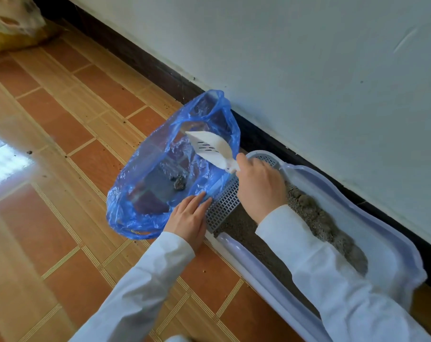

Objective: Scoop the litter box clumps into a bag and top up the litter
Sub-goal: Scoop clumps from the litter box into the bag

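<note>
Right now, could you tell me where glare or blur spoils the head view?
Head view: window glare washes out the floor tiles at left; the yellow sack top left is blurred; straight lines bow from the wide lens; the blue bag, scoop and both hands stay fairly sharp.

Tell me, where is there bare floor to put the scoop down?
Bare tiles lie left of the blue bag, with only crumbs there. More show between the two sleeves, beside the litter box. It is crowded where the left hand, right hand, scoop and grey grid meet.
</note>
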{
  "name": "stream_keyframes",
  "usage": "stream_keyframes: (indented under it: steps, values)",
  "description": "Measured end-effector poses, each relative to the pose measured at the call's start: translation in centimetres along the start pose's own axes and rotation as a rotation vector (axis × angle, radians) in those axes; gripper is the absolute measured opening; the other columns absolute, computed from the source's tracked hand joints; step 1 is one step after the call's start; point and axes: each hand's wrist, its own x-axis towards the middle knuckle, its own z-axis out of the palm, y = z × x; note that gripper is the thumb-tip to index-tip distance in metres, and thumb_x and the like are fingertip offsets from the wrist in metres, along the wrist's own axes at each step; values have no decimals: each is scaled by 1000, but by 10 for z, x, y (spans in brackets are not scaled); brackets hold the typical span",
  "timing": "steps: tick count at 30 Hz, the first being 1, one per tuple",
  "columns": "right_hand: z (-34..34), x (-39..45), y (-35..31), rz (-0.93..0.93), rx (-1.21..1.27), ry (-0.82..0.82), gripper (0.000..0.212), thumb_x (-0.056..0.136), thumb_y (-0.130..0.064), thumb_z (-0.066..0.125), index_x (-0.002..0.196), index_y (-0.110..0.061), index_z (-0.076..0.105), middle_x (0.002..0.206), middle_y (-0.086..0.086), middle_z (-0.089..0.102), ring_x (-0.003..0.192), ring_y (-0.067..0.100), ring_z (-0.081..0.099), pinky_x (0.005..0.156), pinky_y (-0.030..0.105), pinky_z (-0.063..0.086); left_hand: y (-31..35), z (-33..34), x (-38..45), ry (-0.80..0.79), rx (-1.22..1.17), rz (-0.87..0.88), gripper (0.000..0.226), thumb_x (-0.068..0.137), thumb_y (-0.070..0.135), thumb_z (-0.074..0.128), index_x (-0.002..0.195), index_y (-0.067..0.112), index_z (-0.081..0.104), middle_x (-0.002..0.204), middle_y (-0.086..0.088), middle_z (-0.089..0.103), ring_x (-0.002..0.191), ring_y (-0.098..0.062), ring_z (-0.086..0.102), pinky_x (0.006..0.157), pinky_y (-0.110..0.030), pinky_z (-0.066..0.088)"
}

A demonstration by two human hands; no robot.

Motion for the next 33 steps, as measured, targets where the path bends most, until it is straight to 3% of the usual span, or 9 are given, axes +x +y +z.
stream_keyframes:
  steps: [4, 9, 11, 13, 17, 22, 24, 29, 33]
  values:
    - [-34, -42, 49, 309, 202, -48, 12, 96, -27, 45, 94, -19, 54, 77, 1, 55, 59, 13, 45, 47, 22, 26, 2, -1, 1, -1, 8, -4, 48, 83, 20, 33, 115, 4, 65, 118, -17, 65, 101, -39, 63, 78, -52, 55]
    - [-45, -102, 110, 613, 271, -364, 33, 92, -37, 46, 78, -13, 64, 68, 7, 67, 66, 26, 63, 59, 30, 46, 7, -3, 5, 42, 10, -18, 40, 81, 12, 41, 109, 3, 68, 111, -17, 67, 97, -40, 64, 74, -51, 56]
    - [-32, -111, 117, 681, 310, -490, 33, 90, -37, 47, 77, -13, 67, 67, 9, 70, 60, 25, 65, 60, 35, 52, 8, -4, 7, 47, 13, -15, 45, 82, 18, 35, 106, 3, 69, 108, -17, 68, 95, -39, 64, 74, -50, 56]
    - [-19, -109, 116, 699, 313, -510, 35, 88, -39, 46, 74, -15, 67, 63, 6, 70, 52, 20, 62, 60, 35, 55, 7, -3, 8, 43, 21, -12, 48, 82, 20, 32, 106, 2, 69, 107, -16, 69, 95, -39, 64, 73, -51, 56]
    - [-10, -86, 101, 664, 210, -459, 29, 90, -30, 46, 66, -15, 49, 59, -1, 50, 52, 18, 46, 50, 24, 35, 3, 1, 9, 33, 29, -16, 48, 83, 20, 31, 108, 2, 68, 109, -17, 68, 97, -39, 63, 76, -52, 55]
    - [-8, -57, 86, 629, 164, -475, 17, 88, -28, 51, 92, -11, 56, 86, 6, 61, 79, 27, 59, 71, 33, 48, 5, 2, 7, 49, 18, -29, 42, 85, 15, 36, 110, 1, 67, 111, -18, 67, 99, -40, 62, 80, -50, 54]
    - [-5, -51, 80, 609, 171, -479, 19, 89, -30, 53, 96, -12, 54, 91, 7, 60, 80, 26, 55, 67, 31, 43, 5, 3, 7, 62, 14, -27, 39, 84, 13, 40, 110, 1, 67, 111, -18, 67, 98, -40, 62, 82, -49, 53]
    - [32, -46, 67, 634, 321, -479, 18, 85, -28, 55, 90, -12, 60, 88, 6, 64, 78, 25, 60, 63, 28, 41, 6, 2, 4, 60, 6, -9, 45, 86, 20, 34, 112, 1, 66, 114, -18, 66, 100, -40, 62, 84, -48, 53]
    - [50, -55, 74, 696, 507, -448, 30, 88, -34, 54, 71, -12, 67, 66, 5, 66, 56, 21, 56, 57, 31, 47, 7, 3, 3, 80, -4, -12, 41, 87, 16, 38, 113, 1, 65, 115, -18, 65, 102, -40, 60, 87, -47, 51]
